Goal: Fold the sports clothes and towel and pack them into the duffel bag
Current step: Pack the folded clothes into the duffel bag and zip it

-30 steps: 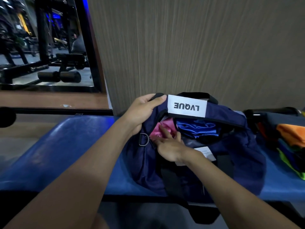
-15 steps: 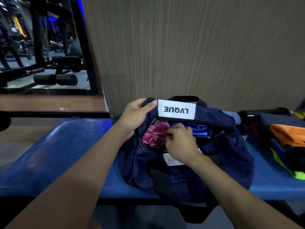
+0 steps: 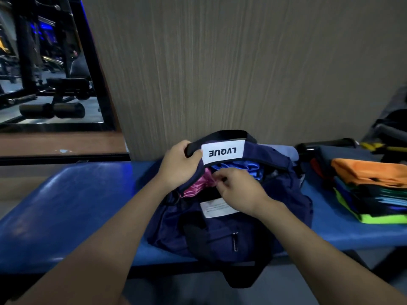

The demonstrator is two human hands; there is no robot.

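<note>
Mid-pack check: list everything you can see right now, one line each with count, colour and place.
duffel bag: one, navy, open on the bench, white LVQUE label on its top edge
pink garment: one, inside the bag, left part
blue garment: one, shiny, inside the bag, behind the pink one
stack of folded clothes: one; orange on top, neon green at the bottom; on the bench right of the bag
bench: one, blue padded
wall panel: one, grey-brown, behind the bench
left hand: grips the bag's top edge beside the label
right hand: fingers pinch something small at the opening
</note>
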